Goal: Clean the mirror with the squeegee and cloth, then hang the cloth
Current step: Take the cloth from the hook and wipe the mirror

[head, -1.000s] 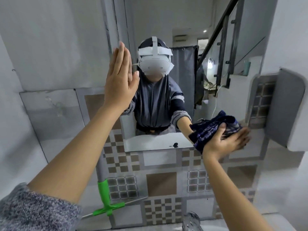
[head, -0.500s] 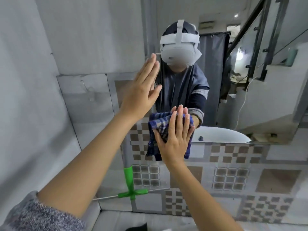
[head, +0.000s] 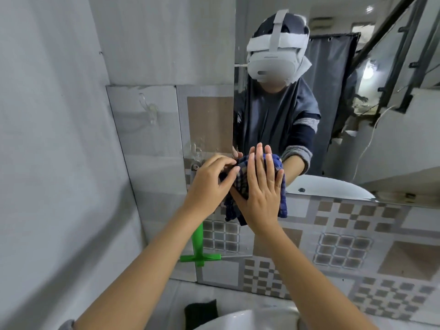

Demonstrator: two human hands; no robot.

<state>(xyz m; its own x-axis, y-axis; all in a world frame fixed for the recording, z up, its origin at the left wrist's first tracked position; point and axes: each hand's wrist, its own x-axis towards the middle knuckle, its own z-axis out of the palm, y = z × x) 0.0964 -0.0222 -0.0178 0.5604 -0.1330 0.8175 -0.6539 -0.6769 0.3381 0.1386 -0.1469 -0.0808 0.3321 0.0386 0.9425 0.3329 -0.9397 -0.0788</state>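
Note:
The blue checked cloth (head: pixel 282 198) is bunched at the mirror's (head: pixel 357 115) lower left corner. My right hand (head: pixel 259 186) lies flat over the cloth, fingers spread, pressing it to the wall. My left hand (head: pixel 212 184) pinches the cloth's upper left edge with its fingertips. The green squeegee (head: pixel 198 248) leans against the tiled wall below my hands, handle up, its blade running right along the tiles. A clear wall hook (head: pixel 195 151) sits just above my left hand.
Another clear hook (head: pixel 150 110) is on the grey tile further left. A white sink rim (head: pixel 238 320) and a dark sponge (head: pixel 201 313) lie at the bottom. A grey wall closes the left side. Patterned tiles (head: pixel 345 246) run below the mirror.
My left hand came down from the raised, flat position and took hold of the cloth's edge. The right hand with the cloth moved left to the mirror's lower left corner. The view shifted left.

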